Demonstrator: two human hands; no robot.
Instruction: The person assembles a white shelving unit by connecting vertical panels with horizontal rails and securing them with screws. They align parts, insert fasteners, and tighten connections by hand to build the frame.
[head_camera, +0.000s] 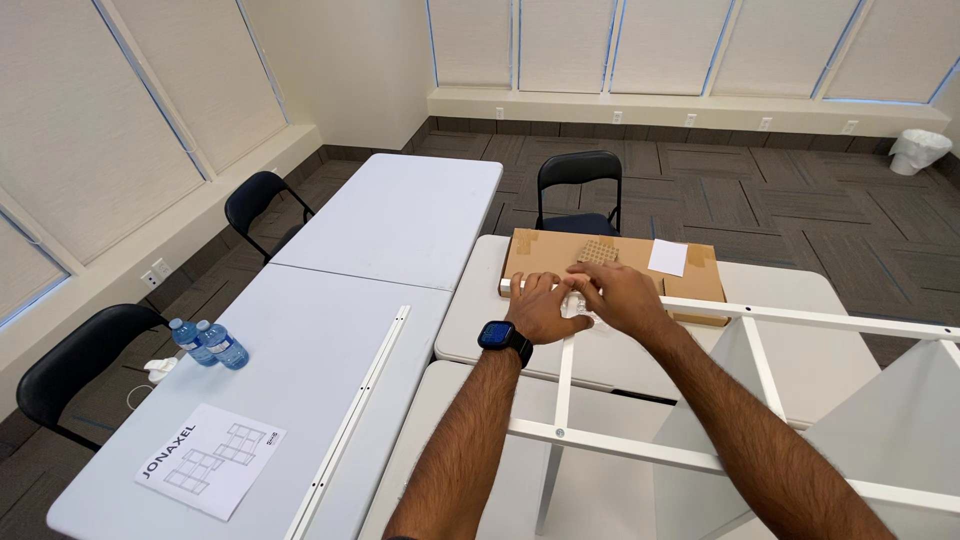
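Left hand (541, 308): w/ black smartwatch, flat, fingers spread, pressing end of white metal frame (640, 440), not clenched.
Right hand (612, 292): loose over same end, grip unclear.
Frame: on white table (470, 330), beside flat brown cardboard box (690, 282); probably stiff, light, smooth; hold by rails.

Two small water bottles (208, 343) stand near an instruction sheet (211, 459) and a long white rail (350, 420) on the left folding table (300, 330), with black folding chairs (579, 190) around and a white wastebasket (919, 151) in the far corner.
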